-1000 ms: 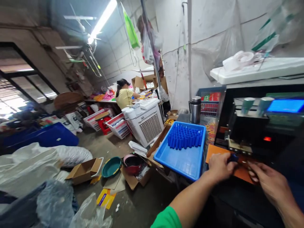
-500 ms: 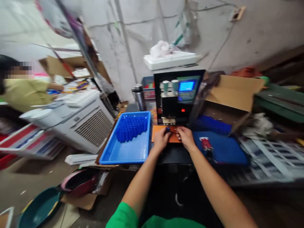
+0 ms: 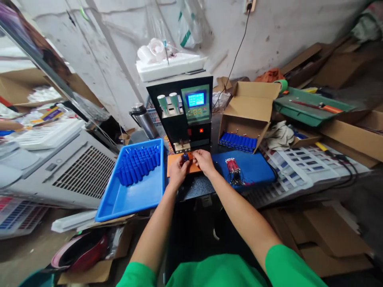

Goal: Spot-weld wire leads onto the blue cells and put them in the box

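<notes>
My left hand [image 3: 178, 170] grips a blue cylindrical battery cell [image 3: 186, 156] at the front of a black spot welder [image 3: 167, 131], under its electrodes [image 3: 181, 146]. Close on its right, my right hand [image 3: 203, 160] has its fingers pinched together; whatever they hold is too small to make out. Both hands are over an orange board [image 3: 172, 160] at the machine's foot. Left of them, many blue cells [image 3: 139, 165] stand in rows in a blue tray [image 3: 131, 205]. A bundle of red and black wire leads [image 3: 234, 169] lies on a blue pad [image 3: 257, 167] to the right.
An open cardboard box [image 3: 254, 101] with more blue cells stands right of the welder. A steel flask [image 3: 144, 120] is behind the tray. White foam [image 3: 170, 65] lies on the welder. A grey air cooler [image 3: 60, 171] stands at left, white plastic crates [image 3: 299, 169] at right.
The view has swung to the right, so the welder and tray appear further left and more of the right side shows. Both hands stay together at the welder's front.
</notes>
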Available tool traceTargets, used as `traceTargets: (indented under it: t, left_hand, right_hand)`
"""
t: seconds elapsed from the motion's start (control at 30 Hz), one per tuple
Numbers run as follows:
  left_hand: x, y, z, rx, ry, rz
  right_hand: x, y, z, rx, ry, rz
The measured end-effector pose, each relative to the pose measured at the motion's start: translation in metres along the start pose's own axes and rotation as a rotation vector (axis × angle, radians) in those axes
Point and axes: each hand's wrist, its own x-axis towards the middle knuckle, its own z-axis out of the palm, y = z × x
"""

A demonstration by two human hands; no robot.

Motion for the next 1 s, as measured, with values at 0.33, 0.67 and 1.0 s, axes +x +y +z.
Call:
traceTargets:
  t: [0.33,0.67,1.0]
  left_hand:
    - [-0.001,-0.003,0.0,0.026,0.031,0.006]
    - [-0.005,0.001,-0.002,0.055,0.045,0.029]
    - [-0.006,-0.001,-0.001,0.077,0.045,0.027]
  right_hand:
    - [0.008,0.01,0.017,-0.136,-0.007,-0.055]
    - [0.008,0.013,0.019,-0.134,-0.001,-0.057]
    - [0.007,0.015,0.022,-0.089,0.021,-0.083]
